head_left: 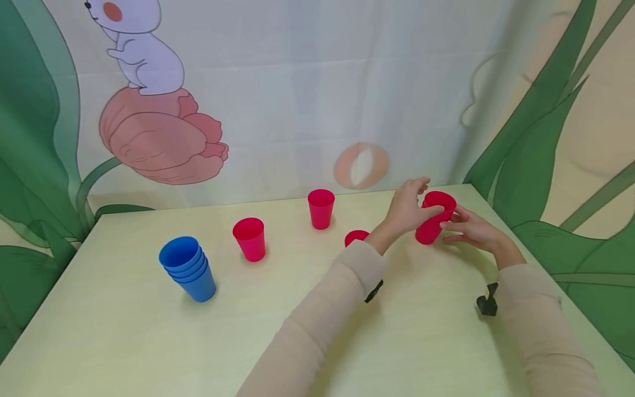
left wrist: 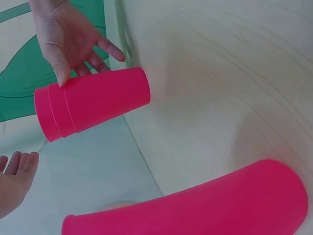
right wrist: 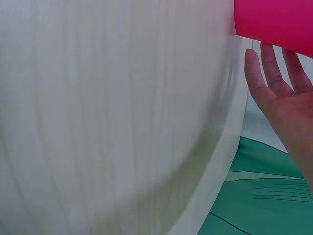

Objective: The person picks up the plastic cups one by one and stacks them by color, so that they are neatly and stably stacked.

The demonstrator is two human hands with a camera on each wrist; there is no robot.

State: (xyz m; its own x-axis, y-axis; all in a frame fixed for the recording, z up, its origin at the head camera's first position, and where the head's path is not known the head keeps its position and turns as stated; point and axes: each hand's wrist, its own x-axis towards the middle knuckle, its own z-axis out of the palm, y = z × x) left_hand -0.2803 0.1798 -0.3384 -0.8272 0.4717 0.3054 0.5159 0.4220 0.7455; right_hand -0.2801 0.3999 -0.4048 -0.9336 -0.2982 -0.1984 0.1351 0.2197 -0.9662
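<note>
A nested stack of red cups point(head_left: 429, 229) stands at the right of the table, rims showing one above another. My right hand point(head_left: 473, 229) holds its right side lightly, with the thumb near the upper rim and the fingers lower down. In the left wrist view, that thumb point(left wrist: 60, 73) lies on the stack and some fingers go behind it. My left hand point(head_left: 409, 204) is beside the stack's rim, fingers extended and apart from the cups in the left wrist view. Another red cup point(head_left: 356, 237) is partly hidden behind my left forearm.
Two single red cups, one at the back point(head_left: 321, 209) and one farther left point(head_left: 250, 240), stand upright. A stack of blue cups point(head_left: 195, 275) stands on the left of the pale table point(head_left: 149, 342). A printed curtain point(head_left: 278, 110) hangs behind the table's back edge.
</note>
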